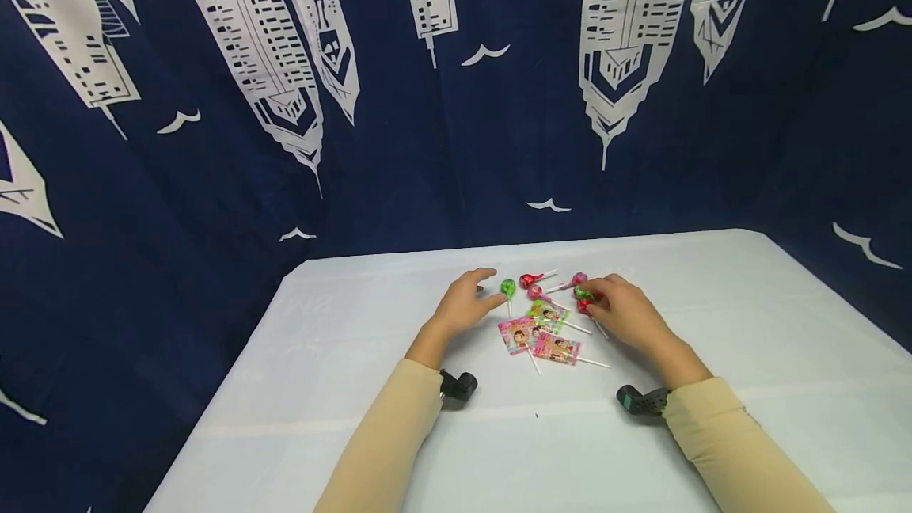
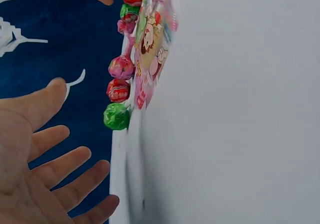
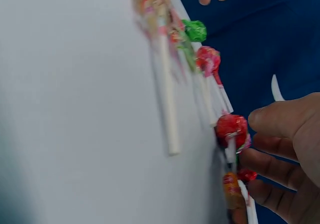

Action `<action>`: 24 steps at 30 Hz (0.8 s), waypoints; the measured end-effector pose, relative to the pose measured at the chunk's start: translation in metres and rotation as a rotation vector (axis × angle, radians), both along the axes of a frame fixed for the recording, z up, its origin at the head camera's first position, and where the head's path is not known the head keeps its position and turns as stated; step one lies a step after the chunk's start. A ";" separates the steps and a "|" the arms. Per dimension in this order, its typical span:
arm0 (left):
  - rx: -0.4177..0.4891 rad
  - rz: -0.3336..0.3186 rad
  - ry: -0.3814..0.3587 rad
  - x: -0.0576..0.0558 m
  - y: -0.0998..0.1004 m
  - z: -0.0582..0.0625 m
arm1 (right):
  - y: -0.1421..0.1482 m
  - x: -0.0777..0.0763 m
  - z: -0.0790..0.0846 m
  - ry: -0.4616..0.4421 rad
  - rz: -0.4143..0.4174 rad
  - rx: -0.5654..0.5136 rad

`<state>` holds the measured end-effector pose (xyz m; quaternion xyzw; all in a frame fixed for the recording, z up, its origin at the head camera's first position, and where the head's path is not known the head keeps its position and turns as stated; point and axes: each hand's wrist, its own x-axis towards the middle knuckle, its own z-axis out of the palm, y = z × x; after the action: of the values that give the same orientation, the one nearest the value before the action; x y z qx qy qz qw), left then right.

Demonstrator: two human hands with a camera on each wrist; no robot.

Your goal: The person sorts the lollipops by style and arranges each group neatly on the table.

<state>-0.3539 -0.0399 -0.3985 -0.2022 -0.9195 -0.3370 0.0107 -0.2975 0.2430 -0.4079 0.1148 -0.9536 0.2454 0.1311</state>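
Note:
Several wrapped lollipops lie on the white table. Leftmost is a green ball lollipop (image 1: 508,287), with a red one (image 1: 527,281) and a pink one (image 1: 535,292) beside it. My left hand (image 1: 463,303) is just left of the green one, fingers spread and holding nothing. On the right of the group, my right hand (image 1: 628,313) has its fingertips right at a red lollipop (image 1: 585,305) and a second green one (image 1: 582,292). In the right wrist view its thumb and fingers are apart beside the red lollipop (image 3: 232,128). A purplish-pink lollipop (image 1: 580,279) lies just behind.
Flat-packed lollipops in a green wrapper (image 1: 547,312) and pink wrappers (image 1: 517,335) overlap in front of the ball lollipops, sticks pointing toward the near side. The white table (image 1: 321,339) ends at a dark blue curtain (image 1: 442,141) with white building prints.

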 end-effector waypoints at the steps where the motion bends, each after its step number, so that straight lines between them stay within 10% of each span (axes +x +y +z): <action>1: 0.018 0.007 0.000 -0.003 0.003 -0.001 | 0.000 -0.001 -0.001 0.000 -0.007 0.000; 24: 0.274 0.184 -0.011 -0.018 0.034 -0.032 | -0.007 -0.005 -0.021 0.095 -0.092 -0.006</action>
<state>-0.3715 -0.0055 -0.4307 -0.1121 -0.8797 -0.4577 0.0640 -0.3021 0.2360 -0.4293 0.0819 -0.9498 0.2364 0.1877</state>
